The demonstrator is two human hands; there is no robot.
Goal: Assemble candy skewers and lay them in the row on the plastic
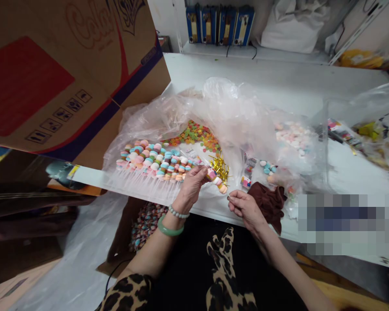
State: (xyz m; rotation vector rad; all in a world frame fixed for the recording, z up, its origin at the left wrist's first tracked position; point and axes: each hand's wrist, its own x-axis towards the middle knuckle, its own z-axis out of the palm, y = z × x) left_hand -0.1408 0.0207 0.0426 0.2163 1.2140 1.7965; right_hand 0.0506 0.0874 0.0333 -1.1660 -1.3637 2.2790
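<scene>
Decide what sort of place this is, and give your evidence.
Probably a small sweet-packing workspace: rows of candy skewers lie on the bench, gold twist ties sit beside them, and a carton below holds many wrapped-looking sweets.

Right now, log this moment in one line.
left hand: holding candy row | right hand: fingertips pinched near its lower end | gold strips: heaped beyond candy row | candy skewers: side by side, left of both hands

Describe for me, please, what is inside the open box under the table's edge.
Many small multicoloured pieces show in the open box; the table, left forearm and top layer hide the rest.
</scene>
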